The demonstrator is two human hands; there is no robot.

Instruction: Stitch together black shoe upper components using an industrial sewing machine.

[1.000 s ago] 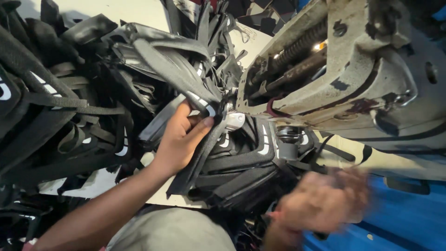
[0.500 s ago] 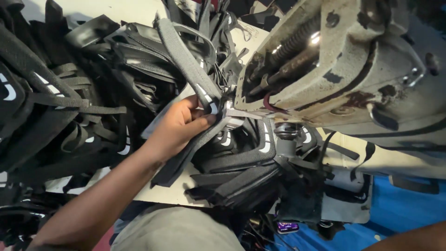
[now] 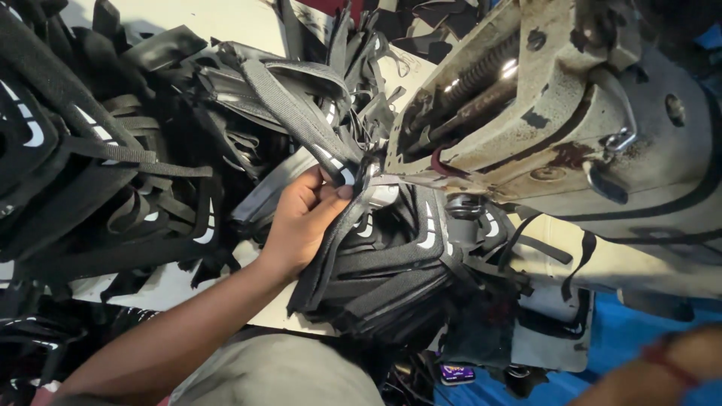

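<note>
My left hand (image 3: 301, 222) grips a black strap piece (image 3: 331, 248) with white curved marks, pinching it beside the needle area of a worn cream sewing machine (image 3: 556, 128). Under the machine head lies a stack of similar black padded pieces (image 3: 398, 271). My right hand is out of frame; only its forearm (image 3: 662, 372) with a red wrist band shows, blurred, at the bottom right corner.
A big heap of black straps and padded parts (image 3: 113, 165) fills the left side of the white table (image 3: 165, 289). More straps hang at the top (image 3: 338, 45). A blue surface (image 3: 639, 331) lies at the lower right.
My right hand has dropped from the lower middle out past the bottom right corner. My left hand has kept its grip on the strap near the needle.
</note>
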